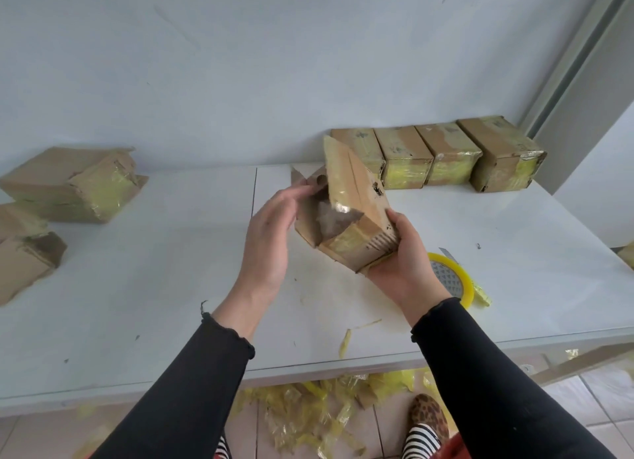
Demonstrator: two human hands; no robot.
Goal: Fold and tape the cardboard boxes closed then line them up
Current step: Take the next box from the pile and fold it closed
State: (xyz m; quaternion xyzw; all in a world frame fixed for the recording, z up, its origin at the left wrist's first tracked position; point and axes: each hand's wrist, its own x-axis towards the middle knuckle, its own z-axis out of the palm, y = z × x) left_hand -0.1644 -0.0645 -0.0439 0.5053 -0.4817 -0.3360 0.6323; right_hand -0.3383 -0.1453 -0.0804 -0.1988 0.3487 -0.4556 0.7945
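I hold a small cardboard box [356, 215] tilted above the middle of the white table [154, 287]. Its flaps stand open and old yellow tape clings to its sides. My right hand [401, 263] grips its lower right corner from below. The straight fingers of my left hand [271, 232] press against a flap on its left side. Several taped boxes [442, 153] stand in a row along the wall at the back right. A roll of yellow tape [456, 280] lies on the table just behind my right wrist, partly hidden by it.
Three untaped boxes sit at the left: one [75, 184] near the wall, two [24, 249] at the table's left edge. Yellow tape scraps [346, 342] lie near the front edge, and more litter the floor [308, 414] below. The wall runs close behind the table.
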